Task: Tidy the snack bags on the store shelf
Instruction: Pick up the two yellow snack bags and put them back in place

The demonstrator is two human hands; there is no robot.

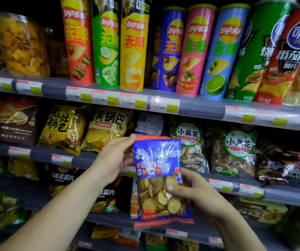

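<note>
A blue snack bag of round biscuits (157, 180), with red seams at top and bottom, is held upright in front of the middle shelf (200, 175). My left hand (113, 158) grips its upper left edge, fingertips at the top corner. My right hand (196, 192) holds its right side lower down, thumb pressed on the clear window over the biscuits. Behind the bag's top, another similar pale bag (150, 125) stands on the middle shelf in the gap between the yellow bags and the twist-snack bags.
Tall crisp tubes (134, 44) line the top shelf. Yellow crisp bags (105, 127) sit left of the gap, and clear twist-snack bags with green round labels (190, 145) sit right. Dark crisp bags (107, 194) fill the lower shelf. Price-tag rails edge each shelf.
</note>
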